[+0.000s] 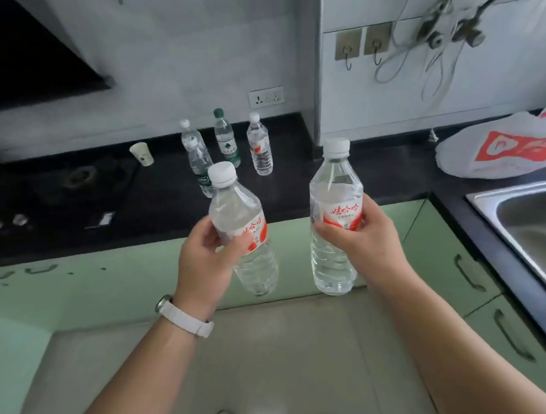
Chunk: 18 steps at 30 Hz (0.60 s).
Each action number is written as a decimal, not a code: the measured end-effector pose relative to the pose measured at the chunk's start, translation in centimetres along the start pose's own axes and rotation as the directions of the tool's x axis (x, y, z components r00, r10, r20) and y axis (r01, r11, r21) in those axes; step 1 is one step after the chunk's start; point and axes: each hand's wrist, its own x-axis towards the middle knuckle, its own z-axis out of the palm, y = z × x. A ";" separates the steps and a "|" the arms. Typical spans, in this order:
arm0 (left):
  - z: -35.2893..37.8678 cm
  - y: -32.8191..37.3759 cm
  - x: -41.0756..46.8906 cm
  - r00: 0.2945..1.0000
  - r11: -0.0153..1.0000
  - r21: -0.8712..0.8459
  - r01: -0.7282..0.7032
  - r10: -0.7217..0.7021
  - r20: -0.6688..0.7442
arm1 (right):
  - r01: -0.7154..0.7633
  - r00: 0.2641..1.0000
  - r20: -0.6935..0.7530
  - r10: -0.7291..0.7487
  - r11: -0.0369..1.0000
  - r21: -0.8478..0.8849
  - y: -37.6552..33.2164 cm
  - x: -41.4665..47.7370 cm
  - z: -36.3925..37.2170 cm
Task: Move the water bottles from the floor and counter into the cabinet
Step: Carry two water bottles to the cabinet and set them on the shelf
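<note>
My left hand (206, 254) grips a clear water bottle (256, 266) with a red label and white cap, tilted toward the left. My right hand (355, 239) holds a second red-label water bottle (334, 184) upright. Both bottles hang in the air in front of the green cabinet doors (109, 280). On the black counter (158, 197) behind them stand more bottles: a white-capped one (196, 153) partly hidden by the left bottle's cap, a green-capped one (226, 139), and a red-label one (259, 144).
A paper cup (142, 153) stands on the counter left of the bottles. A white and red plastic bag (505, 146) lies at the right, beside a steel sink (530, 220). A gas hob (60, 189) fills the counter's left. Beige floor (289, 350) lies below.
</note>
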 end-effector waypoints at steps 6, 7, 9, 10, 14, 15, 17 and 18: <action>-5.1 1.0 -3.0 0.992 0.999 0.044 0.013 -0.007 -0.129 | 0.006 0.993 0.121 -0.009 1.000 0.023 -1.1 -1.3 4.3; -6.1 1.2 -3.4 0.990 0.999 0.045 0.011 -0.005 -0.143 | 0.007 0.990 0.137 -0.010 1.000 0.027 -1.3 -1.8 5.2; -8.2 1.5 -4.1 0.985 0.999 0.040 0.011 -0.004 -0.171 | 0.009 0.985 0.174 -0.013 1.000 0.026 -1.9 -2.7 7.1; -9.4 1.5 -4.4 0.982 0.999 0.035 0.014 -0.007 -0.187 | 0.010 0.982 0.191 -0.013 1.000 0.019 -2.3 -3.3 8.2; -14.3 1.3 -6.1 0.975 0.999 0.010 0.045 -0.042 -0.217 | 0.033 0.968 0.249 -0.035 0.999 0.015 -3.9 -5.7 13.9; -15.8 1.2 -6.6 0.973 0.999 0.011 0.051 -0.047 -0.224 | 0.038 0.965 0.260 -0.042 0.999 0.018 -4.3 -6.4 15.5; -19.1 1.2 -7.8 0.969 0.998 0.010 0.064 -0.059 -0.241 | 0.041 0.957 0.286 -0.041 0.999 0.003 -5.0 -8.0 18.7; -20.9 1.2 -8.4 0.965 0.998 0.007 0.066 -0.062 -0.255 | 0.041 0.953 0.300 -0.036 0.999 -0.009 -5.3 -8.9 20.3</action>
